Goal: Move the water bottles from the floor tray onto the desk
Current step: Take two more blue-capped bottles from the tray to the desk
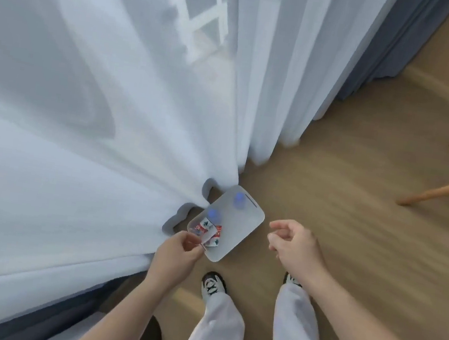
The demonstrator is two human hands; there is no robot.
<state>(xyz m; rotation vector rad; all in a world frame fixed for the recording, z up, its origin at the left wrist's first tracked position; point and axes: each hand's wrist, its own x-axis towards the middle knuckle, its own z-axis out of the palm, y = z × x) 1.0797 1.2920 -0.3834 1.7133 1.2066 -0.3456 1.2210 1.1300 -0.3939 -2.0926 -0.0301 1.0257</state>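
the left hand grips a bottle above the tray, right hand loose and empty; next, probably carry it to the desk.

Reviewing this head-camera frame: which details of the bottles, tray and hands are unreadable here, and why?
- Bottle count: motion blur; two blue caps show, bottle in the left hand overlaps whatever lies beneath.
- Held bottle: label text too blurred and small to read.
- Tray: left edge hidden by the white curtain.
- Right hand: loosely curled, apparently empty; palm faces away.
- Desk: outside the frame; only wooden legs at right edge.
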